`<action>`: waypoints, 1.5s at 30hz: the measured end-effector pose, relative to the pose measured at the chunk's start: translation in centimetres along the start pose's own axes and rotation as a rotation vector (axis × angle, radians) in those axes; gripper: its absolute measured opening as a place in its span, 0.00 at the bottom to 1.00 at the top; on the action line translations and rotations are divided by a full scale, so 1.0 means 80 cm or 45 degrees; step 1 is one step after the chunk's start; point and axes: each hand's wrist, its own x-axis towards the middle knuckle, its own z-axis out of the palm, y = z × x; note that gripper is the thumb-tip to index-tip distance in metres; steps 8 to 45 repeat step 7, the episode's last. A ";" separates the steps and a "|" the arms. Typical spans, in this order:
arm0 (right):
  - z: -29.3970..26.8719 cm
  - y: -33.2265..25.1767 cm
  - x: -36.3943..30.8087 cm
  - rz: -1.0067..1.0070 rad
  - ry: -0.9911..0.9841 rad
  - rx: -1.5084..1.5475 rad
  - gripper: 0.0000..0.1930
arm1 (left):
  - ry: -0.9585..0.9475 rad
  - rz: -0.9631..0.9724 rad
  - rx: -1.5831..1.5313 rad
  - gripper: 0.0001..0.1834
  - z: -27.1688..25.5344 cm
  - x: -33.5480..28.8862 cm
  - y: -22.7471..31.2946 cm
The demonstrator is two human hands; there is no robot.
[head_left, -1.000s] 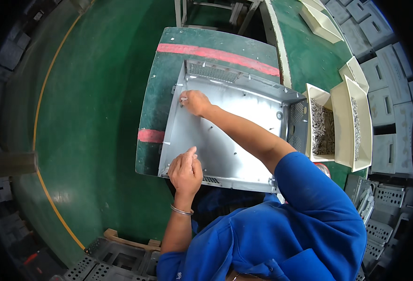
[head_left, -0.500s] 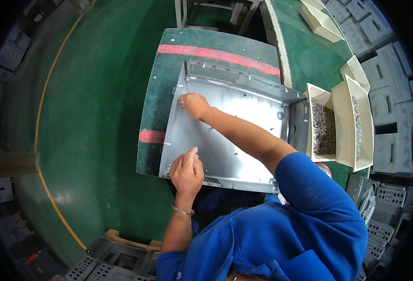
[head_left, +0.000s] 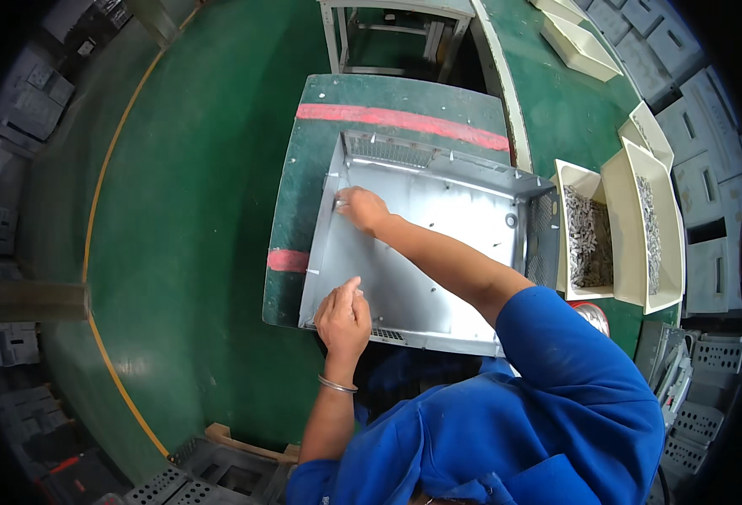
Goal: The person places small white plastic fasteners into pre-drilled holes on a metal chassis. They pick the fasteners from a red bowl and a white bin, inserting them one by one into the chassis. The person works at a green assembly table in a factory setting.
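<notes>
A shallow grey sheet-metal chassis (head_left: 421,278) lies open side up on a green-topped table. Small pale pegs stick out along its rim, and vent holes pierce its far and right walls. My right hand (head_left: 362,209) reaches across it to the inner side of the left wall, fingers pinched; whatever is between them is too small to make out. Above the near left corner, my left hand (head_left: 344,321) is closed, its thumb and fingertips together. Its palm is hidden, so any contents do not show. A metal bangle (head_left: 337,385) circles my left wrist.
The table (head_left: 291,215) carries red stripes. To the right, cream bins (head_left: 586,227) hold many small grey pegs. Stacked white metal housings (head_left: 708,202) line the far right. A grey post (head_left: 30,300) stands at left; perforated metal parts (head_left: 165,486) lie at lower left.
The whole view has shifted, so the chassis and table appear slightly lower and farther right. Both hands keep nearly the same places at the chassis.
</notes>
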 end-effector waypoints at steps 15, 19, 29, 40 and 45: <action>-0.057 0.037 0.005 1.090 -0.450 1.577 0.06 | -0.035 -0.070 0.034 0.10 0.004 -0.004 -0.005; -0.057 0.037 0.005 1.090 -0.450 1.577 0.06 | -0.035 -0.070 0.034 0.10 0.004 -0.004 -0.005; -0.057 0.037 0.005 1.090 -0.450 1.577 0.06 | -0.035 -0.070 0.034 0.10 0.004 -0.004 -0.005; -0.057 0.037 0.005 1.090 -0.450 1.577 0.06 | -0.035 -0.070 0.034 0.10 0.004 -0.004 -0.005; -0.057 0.037 0.005 1.090 -0.450 1.577 0.06 | -0.035 -0.070 0.034 0.10 0.004 -0.004 -0.005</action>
